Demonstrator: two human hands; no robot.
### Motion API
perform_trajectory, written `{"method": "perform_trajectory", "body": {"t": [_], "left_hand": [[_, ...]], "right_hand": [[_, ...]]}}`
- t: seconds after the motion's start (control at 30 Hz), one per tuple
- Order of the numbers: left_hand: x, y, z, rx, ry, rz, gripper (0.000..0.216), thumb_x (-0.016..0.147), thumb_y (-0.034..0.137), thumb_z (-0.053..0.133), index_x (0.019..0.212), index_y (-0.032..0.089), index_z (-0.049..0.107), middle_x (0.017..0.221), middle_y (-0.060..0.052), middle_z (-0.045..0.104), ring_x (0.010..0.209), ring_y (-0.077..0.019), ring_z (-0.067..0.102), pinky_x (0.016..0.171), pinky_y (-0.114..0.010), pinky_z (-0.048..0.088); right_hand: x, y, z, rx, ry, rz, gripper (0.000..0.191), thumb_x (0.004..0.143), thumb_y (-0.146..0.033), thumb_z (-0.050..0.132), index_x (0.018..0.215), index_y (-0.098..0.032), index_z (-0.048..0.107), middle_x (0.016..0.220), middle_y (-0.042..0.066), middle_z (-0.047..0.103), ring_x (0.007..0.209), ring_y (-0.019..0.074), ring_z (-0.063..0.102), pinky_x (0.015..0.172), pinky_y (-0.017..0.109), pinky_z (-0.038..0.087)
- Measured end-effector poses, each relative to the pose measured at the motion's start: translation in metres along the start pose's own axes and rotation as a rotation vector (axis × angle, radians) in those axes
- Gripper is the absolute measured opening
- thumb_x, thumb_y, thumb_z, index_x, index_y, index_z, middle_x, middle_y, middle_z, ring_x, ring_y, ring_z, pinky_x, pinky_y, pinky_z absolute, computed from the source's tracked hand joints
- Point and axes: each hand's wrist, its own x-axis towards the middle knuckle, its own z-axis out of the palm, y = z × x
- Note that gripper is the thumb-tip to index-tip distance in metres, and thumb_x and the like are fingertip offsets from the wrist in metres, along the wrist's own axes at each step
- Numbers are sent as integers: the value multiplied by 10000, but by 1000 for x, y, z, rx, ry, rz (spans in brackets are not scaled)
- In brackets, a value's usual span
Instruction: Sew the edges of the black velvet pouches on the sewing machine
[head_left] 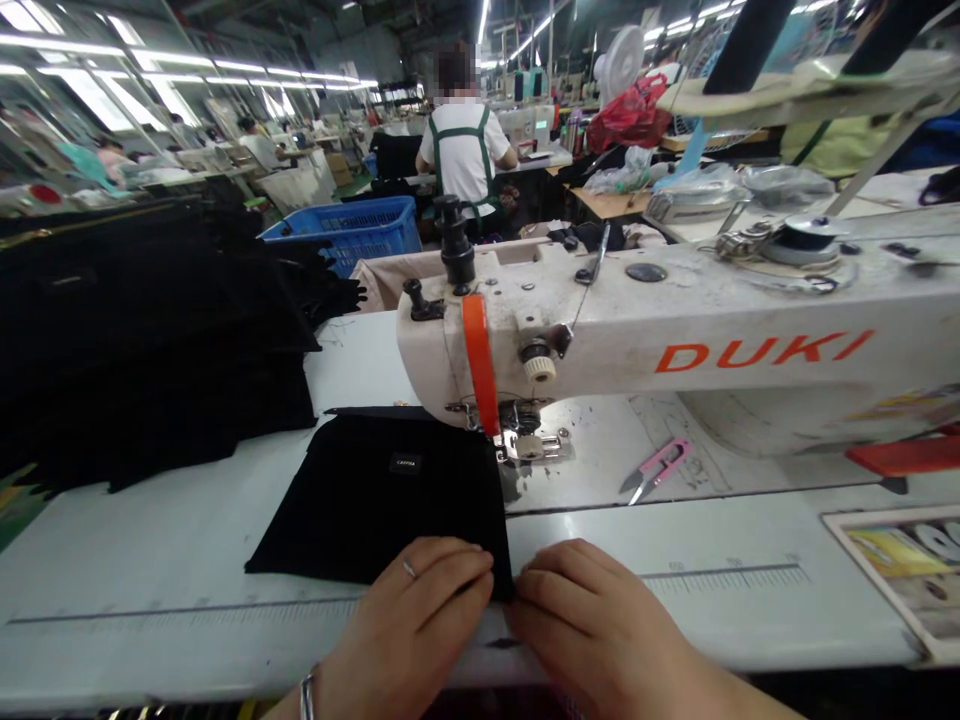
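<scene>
My left grip (420, 605) and right grip (596, 605) are pinching the black panel (397, 510), label (406, 463) already on, remaining work unclear from here.

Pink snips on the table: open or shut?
Open. The pink snips lie with their blades apart, a gap showing between the tips.

Left hand (424, 615) palm down, fingers (454, 565) angled right; right hand (585, 610) just beside, fingers bent leftward; forearms (712, 680) converging forward.
</scene>
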Motion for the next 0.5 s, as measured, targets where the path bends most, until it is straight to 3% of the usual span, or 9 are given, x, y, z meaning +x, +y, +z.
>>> {"method": "perform_trajectory", "body": {"t": [0.1, 0.2, 0.37, 0.5], "left_hand": [[0, 1, 3, 2, -68, -14, 275, 963, 68, 422, 1156, 136, 606, 1155, -97, 631, 1027, -238, 576, 906, -417, 534], [-1, 1, 3, -29, -53, -23, 280, 967, 75, 429, 1176, 151, 599, 1128, -92, 636, 1008, -228, 582, 903, -411, 527], [-3, -1, -1, -82, -14, -24, 286, 951, 34, 451, 1171, 152, 591, 1104, -85, 630, 989, -202, 572, 914, -381, 502], [3, 0, -3, -92, -80, -24, 266, 966, 59, 423, 1139, 146, 606, 1069, -86, 629, 955, -211, 557, 868, -389, 502]], "right_hand": [[1, 0, 1, 6, -22, 17, 130, 959, -199, 520, 975, -176, 647, 834, 33, 616, 788, 187, 520, 724, 332, 472], [1, 0, 0, 16, -36, 39, 167, 968, -174, 476, 925, -174, 637, 808, 33, 596, 763, 184, 498, 700, 324, 455], [0, 0, 0, 36, -38, 53, 191, 957, -133, 455, 947, -182, 640, 815, 36, 597, 772, 182, 501, 706, 321, 446], [-1, 0, 0, 43, -31, 50, 164, 955, -148, 484, 980, -181, 643, 828, 36, 607, 782, 183, 509, 709, 325, 445]]}}
